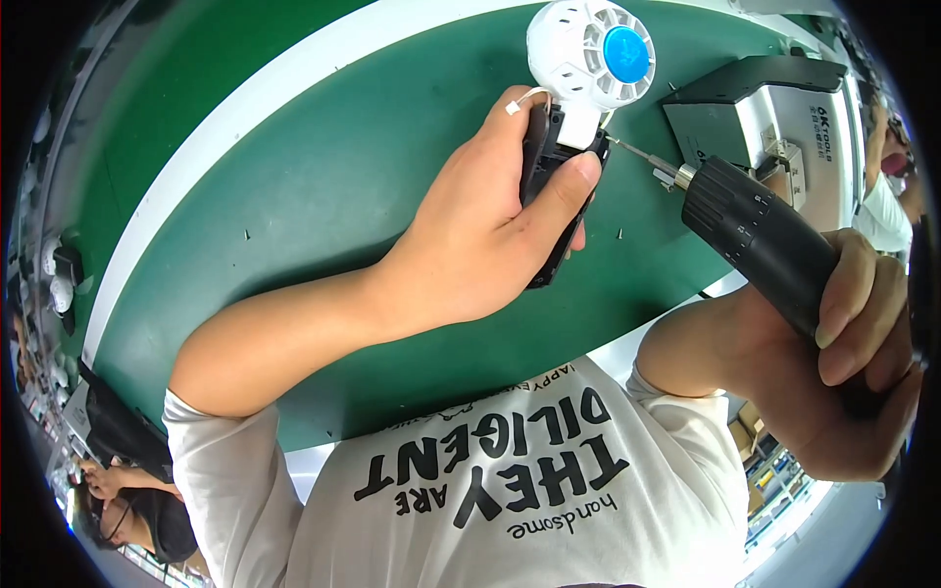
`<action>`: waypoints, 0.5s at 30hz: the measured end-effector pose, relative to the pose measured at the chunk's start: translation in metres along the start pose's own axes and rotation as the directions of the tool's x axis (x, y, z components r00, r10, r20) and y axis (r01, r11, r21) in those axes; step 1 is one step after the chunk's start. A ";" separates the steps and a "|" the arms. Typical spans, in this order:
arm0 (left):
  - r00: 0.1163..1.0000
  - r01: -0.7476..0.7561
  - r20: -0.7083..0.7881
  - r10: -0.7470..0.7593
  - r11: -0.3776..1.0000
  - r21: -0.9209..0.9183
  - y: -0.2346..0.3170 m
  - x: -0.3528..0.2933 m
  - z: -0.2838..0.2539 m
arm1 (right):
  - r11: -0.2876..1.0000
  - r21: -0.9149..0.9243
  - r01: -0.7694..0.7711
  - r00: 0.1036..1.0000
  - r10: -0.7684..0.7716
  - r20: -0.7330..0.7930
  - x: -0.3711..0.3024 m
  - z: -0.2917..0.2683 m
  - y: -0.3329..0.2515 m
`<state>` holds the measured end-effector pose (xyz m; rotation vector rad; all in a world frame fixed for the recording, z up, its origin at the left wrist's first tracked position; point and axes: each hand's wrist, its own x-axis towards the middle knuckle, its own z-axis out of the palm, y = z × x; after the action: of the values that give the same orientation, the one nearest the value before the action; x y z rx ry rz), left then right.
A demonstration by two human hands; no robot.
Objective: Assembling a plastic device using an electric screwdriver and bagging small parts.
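My left hand [475, 230] is closed around the black handle [536, 176] of a small fan, with the thumb lying across its front. The handle's inside shows near the top. Beyond it is the white round fan head [564, 54] with a blue centre cap [625, 54]. A thin white wire with a small plug [513, 107] sticks out beside my left fingers. In my right hand [863, 323] is a black electric screwdriver [755, 220], gripped by its body. Its thin bit [637, 151] points left, with the tip at the handle's upper right edge, by the fan's neck; whether they touch I cannot tell.
A silver-grey metal box [828, 147] with a small fitting on its front stands at the right. Loose screws lie on the green table [323, 176], one left [247, 234] and one right [619, 234] of the fan. Other people sit at the lower left [157, 510] and far right [885, 211].
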<state>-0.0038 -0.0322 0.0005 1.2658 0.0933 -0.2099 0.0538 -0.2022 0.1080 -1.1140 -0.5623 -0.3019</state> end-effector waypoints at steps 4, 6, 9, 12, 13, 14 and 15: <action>1.000 0.003 -0.004 -0.003 1.000 0.001 0.001 0.000 0.001 | 0.999 -0.041 0.008 0.999 -0.007 0.034 0.000 -0.007 0.006; 1.000 0.007 -0.001 -0.007 0.999 0.033 0.002 0.001 -0.001 | 1.000 -0.020 -0.007 0.996 0.009 0.091 0.001 -0.007 0.012; 1.000 0.017 0.014 -0.019 0.996 0.092 0.000 0.000 -0.001 | 0.999 0.010 -0.041 0.979 0.038 0.201 -0.003 -0.007 0.016; 1.000 0.012 0.011 -0.013 0.994 0.105 -0.003 -0.005 0.002 | 0.992 0.000 -0.127 0.967 0.124 0.221 -0.012 0.000 0.016; 1.000 0.012 0.020 -0.014 0.995 0.102 -0.001 -0.003 0.000 | 0.994 -0.027 -0.105 0.945 0.108 0.308 -0.011 -0.005 0.016; 0.999 0.037 0.006 -0.038 0.996 0.082 0.002 0.000 -0.004 | 0.994 -0.038 -0.102 0.946 0.109 0.304 -0.013 -0.005 0.016; 0.998 0.062 -0.006 -0.061 0.996 0.062 0.004 0.001 -0.007 | 0.999 0.030 -0.036 0.969 0.028 0.247 -0.017 -0.002 0.016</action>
<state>-0.0015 -0.0243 0.0020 1.3264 0.1303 -0.2650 0.0485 -0.1983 0.0853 -1.1342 -0.7660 -0.1250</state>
